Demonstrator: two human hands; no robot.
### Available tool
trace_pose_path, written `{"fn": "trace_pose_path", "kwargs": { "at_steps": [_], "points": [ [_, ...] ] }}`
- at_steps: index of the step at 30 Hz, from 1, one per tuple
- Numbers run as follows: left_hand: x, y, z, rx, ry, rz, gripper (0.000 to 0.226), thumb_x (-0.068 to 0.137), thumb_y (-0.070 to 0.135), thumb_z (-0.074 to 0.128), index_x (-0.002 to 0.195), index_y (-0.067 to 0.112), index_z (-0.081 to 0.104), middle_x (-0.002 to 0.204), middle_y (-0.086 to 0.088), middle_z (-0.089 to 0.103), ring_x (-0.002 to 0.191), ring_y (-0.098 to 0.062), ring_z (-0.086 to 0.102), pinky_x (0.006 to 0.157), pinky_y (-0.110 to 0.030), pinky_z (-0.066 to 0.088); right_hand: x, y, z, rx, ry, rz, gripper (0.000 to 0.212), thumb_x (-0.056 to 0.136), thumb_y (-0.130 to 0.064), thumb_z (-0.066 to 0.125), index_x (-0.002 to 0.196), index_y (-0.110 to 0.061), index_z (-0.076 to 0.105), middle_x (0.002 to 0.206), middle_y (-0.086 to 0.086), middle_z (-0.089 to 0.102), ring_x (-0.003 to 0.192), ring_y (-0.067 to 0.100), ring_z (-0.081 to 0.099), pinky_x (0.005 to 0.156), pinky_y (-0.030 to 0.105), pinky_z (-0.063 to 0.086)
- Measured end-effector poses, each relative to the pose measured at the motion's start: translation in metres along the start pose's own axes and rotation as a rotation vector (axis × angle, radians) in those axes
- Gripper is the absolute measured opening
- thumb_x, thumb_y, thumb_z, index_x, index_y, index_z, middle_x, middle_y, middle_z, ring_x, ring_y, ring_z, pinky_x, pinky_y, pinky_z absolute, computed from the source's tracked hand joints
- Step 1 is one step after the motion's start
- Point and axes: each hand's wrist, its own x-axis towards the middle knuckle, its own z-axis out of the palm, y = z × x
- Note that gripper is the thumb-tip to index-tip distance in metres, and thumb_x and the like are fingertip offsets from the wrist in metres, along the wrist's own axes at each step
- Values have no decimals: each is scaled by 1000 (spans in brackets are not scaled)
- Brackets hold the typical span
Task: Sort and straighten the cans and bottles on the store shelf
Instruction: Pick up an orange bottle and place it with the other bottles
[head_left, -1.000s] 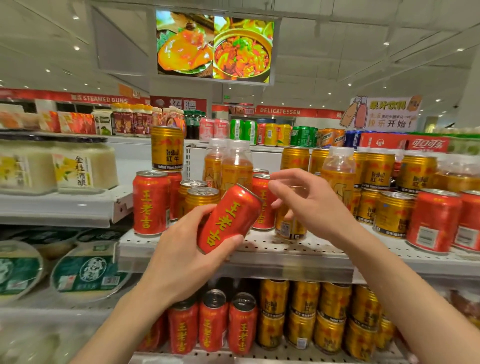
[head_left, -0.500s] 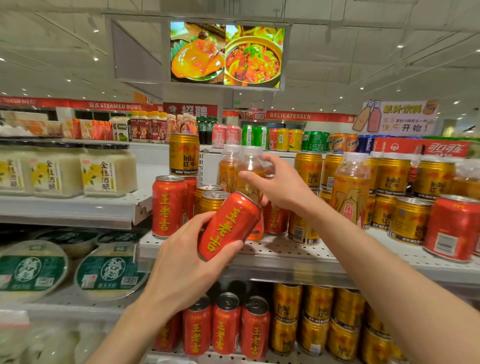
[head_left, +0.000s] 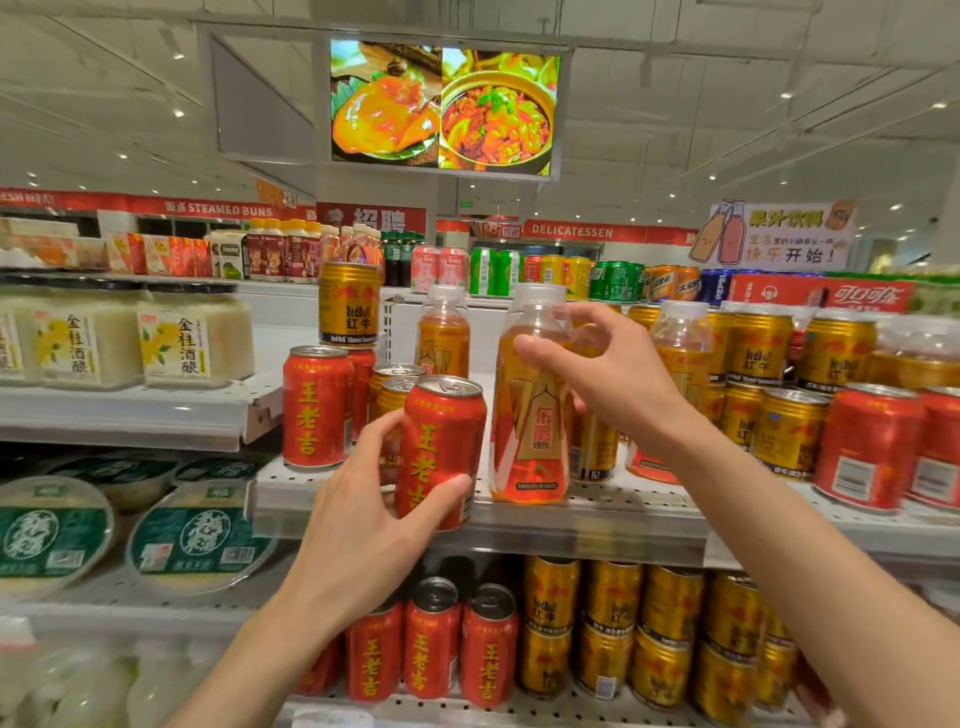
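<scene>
My left hand (head_left: 358, 525) grips a red can (head_left: 441, 441) with yellow characters, nearly upright, in front of the middle shelf's front edge (head_left: 571, 530). My right hand (head_left: 608, 379) holds an orange drink bottle (head_left: 530, 415) by its upper part; the bottle stands upright at the shelf front. Another red can (head_left: 315, 408) stands to the left, with gold cans (head_left: 395, 384) behind it. A gold Red Bull can (head_left: 349, 304) sits stacked on a red can. More orange bottles (head_left: 442, 332) stand behind.
Gold cans (head_left: 789, 431) and red cans (head_left: 867, 447) crowd the shelf to the right. The lower shelf holds red cans (head_left: 431, 644) and gold cans (head_left: 602, 623). At left are white jars (head_left: 195, 338) and green-lidded tubs (head_left: 197, 540).
My left hand turned the red can from tilted to nearly upright. My right hand reached back, took an orange bottle and brought it forward to the shelf front.
</scene>
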Motion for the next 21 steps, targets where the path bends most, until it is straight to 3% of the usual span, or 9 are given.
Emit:
{"fn": "trace_pose_path", "kwargs": {
  "at_steps": [3, 7, 12, 16, 21],
  "points": [
    [4, 6, 18, 17, 3, 17, 74, 79, 61, 68, 143, 38, 38, 123, 21, 59, 113, -1, 57, 92, -20, 40, -12, 4, -20, -14, 9, 5, 65, 79, -59, 74, 135, -30, 56, 116, -9, 66, 101, 9, 66, 62, 26, 55],
    [19, 13, 42, 45, -20, -2, 78, 80, 61, 69, 145, 33, 36, 125, 18, 56, 116, -6, 55, 93, -21, 38, -25, 12, -47, 22, 56, 23, 62, 79, -54, 75, 133, -30, 58, 113, -16, 65, 100, 0, 62, 63, 24, 54],
    [40, 25, 67, 104, -55, -37, 77, 84, 54, 70, 147, 25, 37, 114, 16, 49, 104, -2, 46, 91, -21, 33, -33, 22, -70, 39, 98, 37, 60, 78, -52, 76, 130, -30, 58, 112, -22, 62, 104, -4, 58, 65, 25, 53],
    [53, 25, 79, 104, -88, -21, 70, 84, 56, 69, 143, 29, 44, 131, 8, 57, 107, -3, 47, 92, -25, 36, -37, 26, -79, 53, 110, 35, 55, 78, -52, 76, 126, -34, 56, 115, -20, 63, 109, 2, 61, 67, 26, 53],
    [55, 15, 87, 81, -117, 13, 69, 83, 62, 66, 144, 38, 44, 127, 11, 59, 116, -8, 55, 99, -32, 46, -40, 27, -80, 60, 114, 26, 61, 79, -53, 75, 132, -31, 56, 123, -14, 63, 111, 5, 62, 67, 25, 53]
  ]
}}
